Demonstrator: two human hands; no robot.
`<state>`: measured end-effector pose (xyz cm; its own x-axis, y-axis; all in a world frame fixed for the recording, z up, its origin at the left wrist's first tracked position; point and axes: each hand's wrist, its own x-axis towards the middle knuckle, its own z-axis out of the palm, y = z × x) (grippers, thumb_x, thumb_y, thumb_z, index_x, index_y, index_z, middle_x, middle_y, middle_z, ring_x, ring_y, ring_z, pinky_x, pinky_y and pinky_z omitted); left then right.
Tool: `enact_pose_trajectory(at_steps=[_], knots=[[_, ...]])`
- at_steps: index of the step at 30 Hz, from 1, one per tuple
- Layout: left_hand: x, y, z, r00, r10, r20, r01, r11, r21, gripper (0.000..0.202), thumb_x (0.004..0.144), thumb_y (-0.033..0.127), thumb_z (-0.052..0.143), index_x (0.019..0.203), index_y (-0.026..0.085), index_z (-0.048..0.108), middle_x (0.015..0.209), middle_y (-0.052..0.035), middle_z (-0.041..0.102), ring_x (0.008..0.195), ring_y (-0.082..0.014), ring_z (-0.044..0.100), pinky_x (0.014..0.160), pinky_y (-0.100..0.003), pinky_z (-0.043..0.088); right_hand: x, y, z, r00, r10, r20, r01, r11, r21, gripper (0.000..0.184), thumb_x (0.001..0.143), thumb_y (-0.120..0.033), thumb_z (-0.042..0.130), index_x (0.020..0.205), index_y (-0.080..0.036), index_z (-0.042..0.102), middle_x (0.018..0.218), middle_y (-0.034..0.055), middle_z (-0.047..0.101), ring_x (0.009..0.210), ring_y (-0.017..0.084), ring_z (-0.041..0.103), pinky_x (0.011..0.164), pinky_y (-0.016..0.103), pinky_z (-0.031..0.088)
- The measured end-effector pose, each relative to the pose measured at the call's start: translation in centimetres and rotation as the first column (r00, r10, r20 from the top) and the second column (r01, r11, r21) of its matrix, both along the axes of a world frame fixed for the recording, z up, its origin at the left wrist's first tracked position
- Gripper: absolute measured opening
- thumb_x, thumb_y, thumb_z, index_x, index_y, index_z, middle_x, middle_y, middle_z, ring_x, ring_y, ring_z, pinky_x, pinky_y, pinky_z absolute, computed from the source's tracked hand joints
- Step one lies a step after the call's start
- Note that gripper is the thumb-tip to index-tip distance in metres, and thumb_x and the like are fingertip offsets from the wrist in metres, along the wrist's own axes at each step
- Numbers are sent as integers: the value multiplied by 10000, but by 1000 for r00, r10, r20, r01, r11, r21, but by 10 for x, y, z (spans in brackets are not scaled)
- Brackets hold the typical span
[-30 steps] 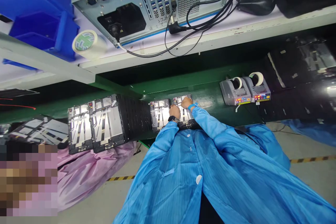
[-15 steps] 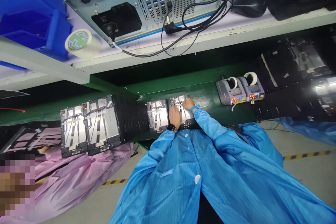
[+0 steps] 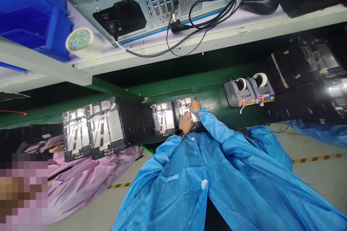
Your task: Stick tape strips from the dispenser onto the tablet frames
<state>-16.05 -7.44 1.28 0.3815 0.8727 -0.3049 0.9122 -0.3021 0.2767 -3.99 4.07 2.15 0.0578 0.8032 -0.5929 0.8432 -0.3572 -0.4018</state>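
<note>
A flat silver-and-black electronic panel (image 3: 182,101) lies on the green bench in front of me, mostly covered by my hands. My left hand (image 3: 185,122), with a dark watch at the wrist, rests on its lower part with the fingers stretched out. Over the panel's upper right, my right hand (image 3: 194,107) has its fingers drawn together; whatever is between the fingertips is too small to make out. A blue band circles that wrist. Close by on the left sits a similar panel (image 3: 163,120), untouched.
Two stacks of panels (image 3: 107,130) stand further left, beside a co-worker's pink sleeve (image 3: 89,177). Two grey tape dispensers (image 3: 240,93) stand to the right. Above runs a white shelf edge (image 3: 151,59), carrying a computer case (image 3: 162,3) and a tape roll (image 3: 84,43).
My left hand has flattened from a bent posture, its fingers now extended over the panel. My right hand stays nearly in place. At left, the co-worker's hand and panel have shifted.
</note>
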Motion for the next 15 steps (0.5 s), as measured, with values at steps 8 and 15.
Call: enact_pose_trajectory(at_steps=[8, 15], knots=[[4, -1, -2, 1000, -8, -13, 8, 1000, 28, 622, 1007, 275, 430, 1578, 37, 365, 1616, -258, 388, 1523, -362, 328, 1232, -526, 290, -1, -3, -9, 999, 28, 31, -29, 999, 37, 187, 924, -248, 669, 1033, -167, 798, 1110, 159, 784, 1103, 265, 727, 911, 270, 513], [3, -3, -3, 1000, 1, -11, -1, 1000, 27, 627, 999, 272, 450, 1582, 61, 358, 1614, -246, 399, 1538, -345, 320, 1242, -519, 278, 0, -5, -11, 997, 42, 67, -47, 997, 67, 246, 969, -352, 660, 1056, -158, 783, 1127, 193, 770, 1110, 283, 721, 931, 304, 510]])
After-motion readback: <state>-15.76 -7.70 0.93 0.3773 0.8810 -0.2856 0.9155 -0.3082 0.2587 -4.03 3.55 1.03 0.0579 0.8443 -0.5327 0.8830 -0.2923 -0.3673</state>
